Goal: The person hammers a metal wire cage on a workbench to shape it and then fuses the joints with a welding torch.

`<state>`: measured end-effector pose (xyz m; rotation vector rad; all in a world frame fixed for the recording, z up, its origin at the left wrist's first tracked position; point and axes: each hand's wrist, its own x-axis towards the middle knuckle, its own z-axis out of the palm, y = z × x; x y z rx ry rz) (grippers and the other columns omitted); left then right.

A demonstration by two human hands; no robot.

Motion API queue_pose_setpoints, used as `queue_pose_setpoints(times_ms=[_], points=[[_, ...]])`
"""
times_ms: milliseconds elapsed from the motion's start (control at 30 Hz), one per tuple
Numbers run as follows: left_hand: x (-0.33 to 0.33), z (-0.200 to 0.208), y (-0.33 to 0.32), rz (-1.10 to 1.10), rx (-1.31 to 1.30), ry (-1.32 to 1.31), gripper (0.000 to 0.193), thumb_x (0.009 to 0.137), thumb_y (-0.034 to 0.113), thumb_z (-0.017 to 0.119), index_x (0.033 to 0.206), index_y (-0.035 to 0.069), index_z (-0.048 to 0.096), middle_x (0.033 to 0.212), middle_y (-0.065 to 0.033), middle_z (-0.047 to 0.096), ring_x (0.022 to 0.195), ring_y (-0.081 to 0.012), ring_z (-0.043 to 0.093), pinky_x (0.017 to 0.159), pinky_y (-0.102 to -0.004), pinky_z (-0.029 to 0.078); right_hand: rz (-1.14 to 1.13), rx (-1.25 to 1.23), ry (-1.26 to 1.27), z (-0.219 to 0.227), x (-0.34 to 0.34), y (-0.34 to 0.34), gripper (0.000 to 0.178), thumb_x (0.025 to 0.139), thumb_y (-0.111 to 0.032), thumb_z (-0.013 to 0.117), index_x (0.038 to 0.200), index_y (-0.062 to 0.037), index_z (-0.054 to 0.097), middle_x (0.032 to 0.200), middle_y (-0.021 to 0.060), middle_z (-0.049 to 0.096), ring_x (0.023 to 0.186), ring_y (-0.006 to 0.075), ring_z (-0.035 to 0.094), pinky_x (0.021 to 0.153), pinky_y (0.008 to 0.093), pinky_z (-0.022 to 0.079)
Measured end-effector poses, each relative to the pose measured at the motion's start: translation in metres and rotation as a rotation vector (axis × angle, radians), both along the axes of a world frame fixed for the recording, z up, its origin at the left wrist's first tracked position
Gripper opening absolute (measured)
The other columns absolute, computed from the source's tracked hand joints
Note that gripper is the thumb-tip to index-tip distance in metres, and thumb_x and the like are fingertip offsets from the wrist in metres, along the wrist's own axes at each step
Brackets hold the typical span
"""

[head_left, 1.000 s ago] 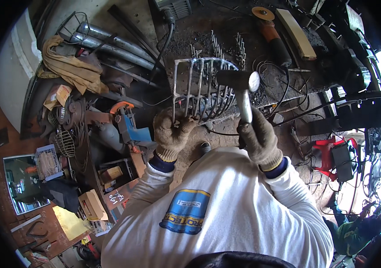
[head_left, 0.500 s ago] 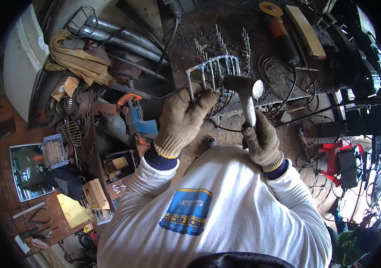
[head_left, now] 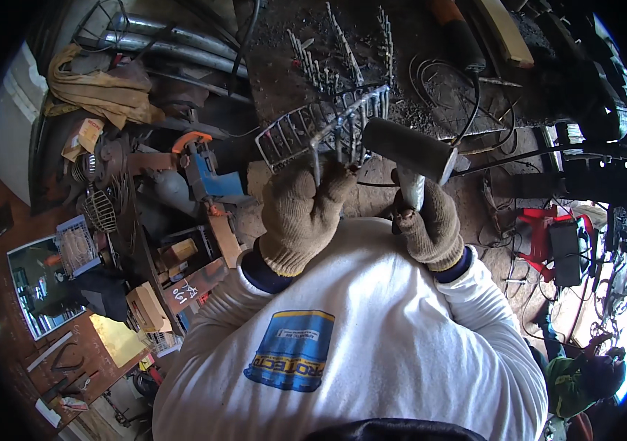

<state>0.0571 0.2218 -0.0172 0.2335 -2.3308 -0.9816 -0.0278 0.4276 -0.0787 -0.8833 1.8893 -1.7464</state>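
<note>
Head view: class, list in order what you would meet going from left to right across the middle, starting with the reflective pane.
Reflective pane → blue-and-orange tool → left gloved hand, holding a metal frame → right gloved hand, holding a hammer → red plastic chair.

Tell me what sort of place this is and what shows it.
Likely a metal workshop: the right hand holds a hammer, the left hand a metal frame, and pipes lie at upper left.
</note>
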Motion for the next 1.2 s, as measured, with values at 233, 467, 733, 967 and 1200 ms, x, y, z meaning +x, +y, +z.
queue_pose_setpoints(times_ms=[233, 467, 733, 967, 1200], points=[[0.007, -0.003, 0.0, 0.007, -0.149, -0.003, 0.024, 0.087, 0.02, 0.076, 0.096, -0.001, 0.068, 0.088, -0.0134, 0.07, 0.073, -0.0313, 0.067, 0.064, -0.0384, 0.052, 0.005, 0.201, 0.295, 0.02, -0.002, -0.002, 0.051, 0.084, -0.032, 0.07, 0.124, -0.0022, 0.058, 0.09, 0.014, 0.072, 0.08, 0.0313, 0.071, 0.071, 0.0395, 0.056], [0.007, -0.003, 0.008, 0.053, -0.302, -0.001, 0.024, 0.086, 0.022, 0.077, 0.096, 0.001, 0.069, 0.089, -0.0115, 0.071, 0.076, -0.0293, 0.069, 0.068, -0.0381, 0.054, 0.072, 0.192, 0.167, 0.021, 0.0, 0.005, 0.048, 0.085, -0.024, 0.069, 0.125, 0.0005, 0.057, 0.089, 0.0135, 0.072, 0.08, 0.0294, 0.072, 0.073, 0.0377, 0.056], [0.004, -0.001, 0.015, 0.039, -0.15, -0.147, 0.031, 0.079, 0.029, 0.082, 0.092, 0.005, 0.067, 0.088, -0.0086, 0.07, 0.077, -0.0245, 0.069, 0.07, -0.0358, 0.054, 0.106, 0.19, 0.195, 0.029, -0.004, 0.011, 0.049, 0.086, -0.021, 0.068, 0.126, 0.0035, 0.056, 0.094, 0.0166, 0.071, 0.084, 0.0291, 0.072, 0.075, 0.0373, 0.056], [0.005, -0.015, 0.015, 0.112, -0.252, -0.063, 0.03, 0.08, 0.029, 0.082, 0.087, 0.006, 0.065, 0.082, -0.0074, 0.067, 0.072, -0.0245, 0.066, 0.066, -0.0355, 0.052, 0.202, -0.119, 0.057, 0.012, -0.027, 0.043, 0.05, 0.084, -0.026, 0.072, 0.122, 0.0027, 0.058, 0.089, 0.0081, 0.068, 0.075, 0.0202, 0.065, 0.069, 0.0323, 0.052], [-0.003, -0.009, 0.012, 0.009, -0.194, 0.04, 0.024, 0.077, 0.016, 0.083, 0.085, 0.006, 0.063, 0.074, -0.0062, 0.065, 0.064, -0.0254, 0.064, 0.06, -0.0363, 0.051, -0.063, 0.142, 0.173, 0.041, -0.002, 0.023, 0.034, 0.093, -0.024, 0.065, 0.116, -0.0006, 0.059, 0.087, 0.0134, 0.069, 0.076, 0.0285, 0.068, 0.069, 0.0353, 0.053]])
